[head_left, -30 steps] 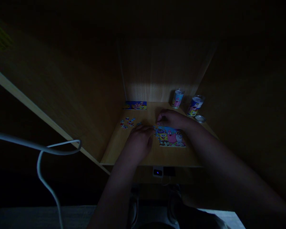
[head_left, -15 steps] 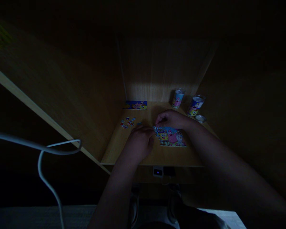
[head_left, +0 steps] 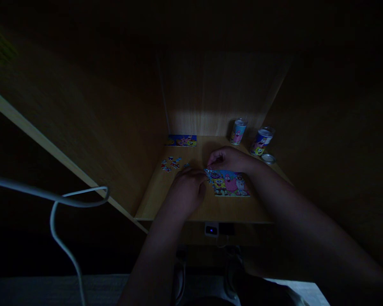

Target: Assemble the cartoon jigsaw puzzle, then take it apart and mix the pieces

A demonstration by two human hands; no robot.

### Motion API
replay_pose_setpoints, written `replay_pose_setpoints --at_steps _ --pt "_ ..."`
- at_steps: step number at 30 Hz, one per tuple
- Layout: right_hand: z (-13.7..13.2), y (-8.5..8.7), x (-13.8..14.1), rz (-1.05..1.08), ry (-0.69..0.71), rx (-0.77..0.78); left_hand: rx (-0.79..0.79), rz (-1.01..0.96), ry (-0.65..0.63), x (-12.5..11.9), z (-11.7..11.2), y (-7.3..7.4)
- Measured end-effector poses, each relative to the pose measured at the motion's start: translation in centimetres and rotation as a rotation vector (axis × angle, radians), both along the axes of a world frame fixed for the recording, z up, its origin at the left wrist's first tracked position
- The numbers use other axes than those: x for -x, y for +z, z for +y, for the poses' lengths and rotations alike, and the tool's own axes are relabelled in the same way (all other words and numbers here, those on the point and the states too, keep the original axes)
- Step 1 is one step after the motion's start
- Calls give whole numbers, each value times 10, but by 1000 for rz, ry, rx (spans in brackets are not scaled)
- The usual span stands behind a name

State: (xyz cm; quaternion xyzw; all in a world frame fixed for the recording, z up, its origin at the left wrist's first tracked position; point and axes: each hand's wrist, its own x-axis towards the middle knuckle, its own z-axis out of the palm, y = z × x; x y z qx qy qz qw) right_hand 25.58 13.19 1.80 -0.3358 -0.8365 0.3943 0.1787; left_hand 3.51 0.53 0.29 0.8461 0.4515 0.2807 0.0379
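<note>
Everything here is measured off the part-built cartoon jigsaw (head_left: 230, 183), lying flat on a wooden shelf (head_left: 156, 202) inside a pretty dark cubby. Left hand (head_left: 187, 187) is right up against the jigsaw's left side, palm down with the fingers bent; its fingertips blur into the shadow there, so I can't tell if that grip is holding a bit or just steadying things. Right hand (head_left: 226, 158) comes over the jigsaw's far edge, with thumb and forefinger drawn nearly together at the far left corner, but it's too dim to say whether there's a piece in that grip. Now the surroundings: way off left of the jigsaw, a white cable (head_left: 28, 188) loops in front of the cubby's wooden side wall (head_left: 121, 140). Closer in, but clear of the jigsaw's left side, there's a scatter of loose pieces (head_left: 175, 165), and beyond those a blue printed strip (head_left: 182, 140) by the back wall. Below the jigsaw's level, a small device (head_left: 211, 230) has a lit screen. Beyond the jigsaw to the right: a pink-and-blue can (head_left: 238, 132), upright, then a darker blue can (head_left: 261, 142), also upright, with a round lid (head_left: 268, 159) just beside it.
</note>
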Motion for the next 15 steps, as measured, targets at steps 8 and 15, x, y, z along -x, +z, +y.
replay_pose_setpoints --at_steps 8,15 --pt "0 -1 -1 -55 5 -33 -4 -16 2 0 0 2" --pt "0 -2 0 -54 39 -86 -2 3 1 0 1 -2"
